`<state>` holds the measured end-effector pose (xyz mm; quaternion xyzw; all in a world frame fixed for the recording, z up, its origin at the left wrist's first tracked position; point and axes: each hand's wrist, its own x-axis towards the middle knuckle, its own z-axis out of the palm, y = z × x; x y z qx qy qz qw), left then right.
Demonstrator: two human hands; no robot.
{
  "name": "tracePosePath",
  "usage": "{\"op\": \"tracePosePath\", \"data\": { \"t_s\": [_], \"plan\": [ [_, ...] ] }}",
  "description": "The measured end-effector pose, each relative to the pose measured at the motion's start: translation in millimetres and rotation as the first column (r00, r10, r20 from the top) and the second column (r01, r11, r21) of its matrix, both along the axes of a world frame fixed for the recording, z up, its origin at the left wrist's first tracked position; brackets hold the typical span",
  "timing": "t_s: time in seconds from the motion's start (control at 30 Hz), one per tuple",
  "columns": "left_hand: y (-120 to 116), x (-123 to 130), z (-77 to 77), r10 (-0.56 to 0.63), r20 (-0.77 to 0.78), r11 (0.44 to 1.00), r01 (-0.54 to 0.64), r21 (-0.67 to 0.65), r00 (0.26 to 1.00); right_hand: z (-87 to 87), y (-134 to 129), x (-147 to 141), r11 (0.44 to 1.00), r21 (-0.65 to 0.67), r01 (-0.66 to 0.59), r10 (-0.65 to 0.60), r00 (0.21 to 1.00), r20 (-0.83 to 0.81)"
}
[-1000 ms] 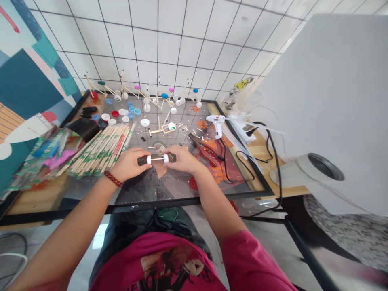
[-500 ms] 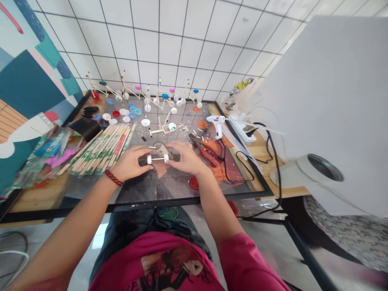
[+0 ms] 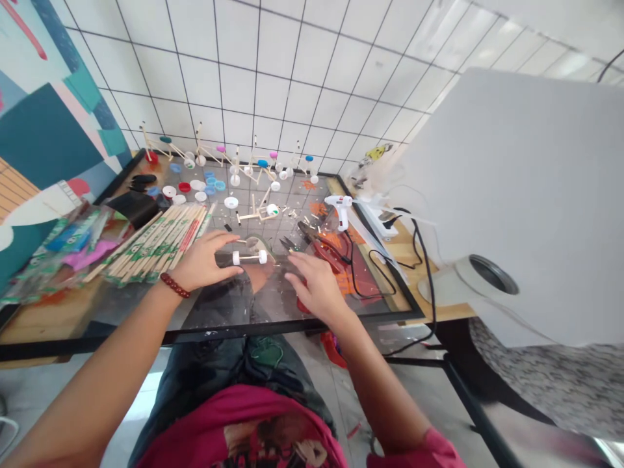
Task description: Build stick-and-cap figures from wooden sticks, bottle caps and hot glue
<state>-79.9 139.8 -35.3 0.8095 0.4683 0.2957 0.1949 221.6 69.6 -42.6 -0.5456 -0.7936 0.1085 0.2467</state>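
A small axle (image 3: 249,257), a thin stick with a white bottle cap at each end, lies on the glass tabletop just right of my left hand (image 3: 202,263). That hand is open, thumb and forefinger spread on either side of the left cap without gripping it. Behind the axle sits a roll of clear tape (image 3: 255,243). My right hand (image 3: 316,283) is open and apart from the axle, its fingers stretched over the table near the scissors (image 3: 288,244). Red-handled pliers (image 3: 327,252) lie beyond its fingertips.
Bundled wooden chopsticks (image 3: 160,242) lie at the left. A white glue gun (image 3: 340,208) with its cord stands at the right. Stick-and-cap models (image 3: 258,211) and loose caps (image 3: 199,185) fill the back. A white power strip (image 3: 383,221) lies by the right edge.
My right hand has let go of the axle's right end and moved right and toward me. My left hand's fingers have spread wider around the left cap.
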Motion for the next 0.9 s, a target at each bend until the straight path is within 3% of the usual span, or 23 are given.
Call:
{"op": "tracePosePath", "data": {
  "t_s": [0.13,0.23,0.5,0.73,0.9],
  "plan": [
    [0.0,2.3,-3.6,0.030,-0.059,0.996,-0.035,-0.083,0.998,-2.4,50.9,-17.7,0.987,-0.124,-0.101,0.082,0.986,-0.145],
    [-1.5,5.3,-6.3,0.034,-0.088,0.996,-0.041,-0.076,0.996,-10.9,64.6,-33.4,0.975,-0.195,-0.107,0.076,0.984,-0.160],
    [-0.7,7.0,-12.9,-0.007,-0.089,1.000,0.009,0.021,0.996,-29.6,59.3,-32.1,0.989,-0.090,-0.120,0.107,0.984,-0.143],
    [-0.2,5.7,-15.4,-0.015,-0.068,1.000,0.017,0.019,0.998,-28.9,58.0,-33.1,0.992,-0.051,-0.114,0.108,0.988,-0.111],
    [-1.7,2.1,-7.2,0.003,0.087,0.997,-0.011,0.082,0.996,-24.9,51.7,-31.7,0.992,0.067,-0.107,0.112,0.990,-0.082]
  ]
}}
